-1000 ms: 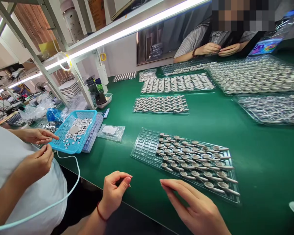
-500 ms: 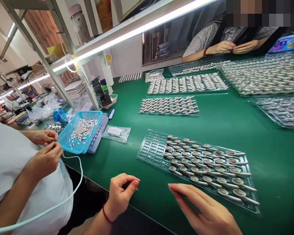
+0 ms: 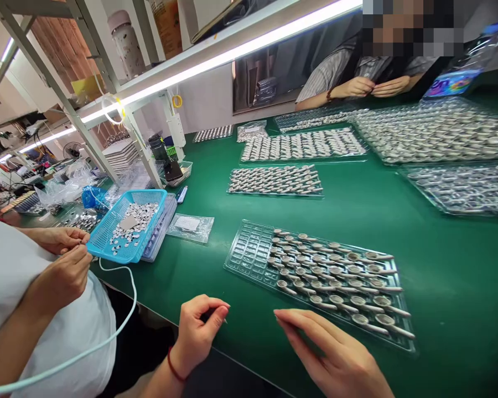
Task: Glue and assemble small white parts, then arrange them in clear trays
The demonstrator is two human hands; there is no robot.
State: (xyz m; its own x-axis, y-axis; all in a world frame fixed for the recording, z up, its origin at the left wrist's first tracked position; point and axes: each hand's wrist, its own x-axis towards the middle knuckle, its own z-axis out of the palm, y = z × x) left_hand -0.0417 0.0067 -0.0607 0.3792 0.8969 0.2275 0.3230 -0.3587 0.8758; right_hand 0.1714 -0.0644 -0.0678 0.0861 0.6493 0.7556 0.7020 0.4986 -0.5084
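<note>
My left hand (image 3: 200, 323) is above the green table near its front edge, fingers curled and thumb close to the index finger. A tiny thin tip shows below the thumb; I cannot make out what it is. My right hand (image 3: 330, 351) points left with its fingertips pressed together, and anything between them is hidden. Just beyond it lies a clear plastic tray (image 3: 249, 253) with rows of small grey spoon-shaped parts (image 3: 336, 276). The tray's left compartments hold none of these parts. Neither hand touches the tray.
A blue basket (image 3: 95, 237) of small round pieces stands left on stacked trays, beside a co-worker's hands (image 3: 64, 262). A clear bag (image 3: 191, 228) lies near it. More filled trays (image 3: 276, 181) sit farther back. Another person's hands (image 3: 369, 87) are across the table. A pale cable (image 3: 126, 320) hangs at left.
The view has shifted slightly, so most things sit a little farther left. Both my hands keep the same pose. More of the bottle at the far right has come into view.
</note>
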